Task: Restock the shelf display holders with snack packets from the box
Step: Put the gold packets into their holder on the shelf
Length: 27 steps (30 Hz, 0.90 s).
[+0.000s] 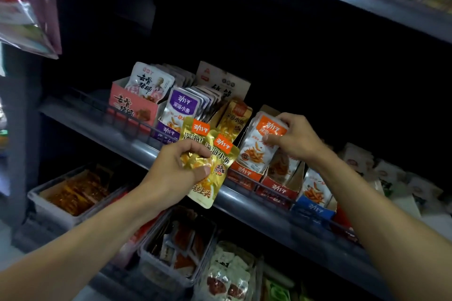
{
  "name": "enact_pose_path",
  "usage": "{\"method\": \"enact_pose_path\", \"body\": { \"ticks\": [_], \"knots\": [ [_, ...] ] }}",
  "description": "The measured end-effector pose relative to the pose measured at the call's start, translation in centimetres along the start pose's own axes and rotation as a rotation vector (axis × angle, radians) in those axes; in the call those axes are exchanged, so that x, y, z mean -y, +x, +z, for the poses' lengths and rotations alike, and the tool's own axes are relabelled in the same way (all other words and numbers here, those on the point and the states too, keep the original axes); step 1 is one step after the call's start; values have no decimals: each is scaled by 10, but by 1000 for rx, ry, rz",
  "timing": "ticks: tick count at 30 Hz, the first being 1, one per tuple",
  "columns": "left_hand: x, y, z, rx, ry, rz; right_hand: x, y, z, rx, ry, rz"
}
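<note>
I am seeing the left hand (pixel 179 166) gripping two gold packets (pixel 212 161) before the shelf (pixel 244 203), while the right hand (pixel 297 139) is pinching orange-and-white packets (pixel 259 146) standing in the orange holder (pixel 244 173). The purple holder (pixel 166 133) is holding purple packets (pixel 179 110).

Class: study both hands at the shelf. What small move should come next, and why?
Probably slide the gold packets in the left hand into the gold holder behind them. It looks part empty, and the right hand already grips the orange-topped packets in their own holder.
</note>
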State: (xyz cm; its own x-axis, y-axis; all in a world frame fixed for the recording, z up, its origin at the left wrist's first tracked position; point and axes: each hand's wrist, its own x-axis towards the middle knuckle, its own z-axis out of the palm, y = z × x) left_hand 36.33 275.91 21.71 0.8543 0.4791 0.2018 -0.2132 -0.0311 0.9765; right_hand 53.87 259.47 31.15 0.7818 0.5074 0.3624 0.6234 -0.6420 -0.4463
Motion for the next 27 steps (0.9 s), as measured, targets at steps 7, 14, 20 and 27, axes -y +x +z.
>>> {"method": "enact_pose_path", "body": {
  "ticks": [7,14,20,27],
  "knots": [
    [2,-1,7,9,-21,8,-12,-2,19,-93,-310,-97],
    [5,3,4,13,-12,-5,-18,-1,26,-125,-409,-151],
    [8,3,0,26,-4,0,-19,1,31,-224,-322,-103],
    [9,3,-5,31,0,7,-19,3,30,-311,-295,-93]
  ]
}}
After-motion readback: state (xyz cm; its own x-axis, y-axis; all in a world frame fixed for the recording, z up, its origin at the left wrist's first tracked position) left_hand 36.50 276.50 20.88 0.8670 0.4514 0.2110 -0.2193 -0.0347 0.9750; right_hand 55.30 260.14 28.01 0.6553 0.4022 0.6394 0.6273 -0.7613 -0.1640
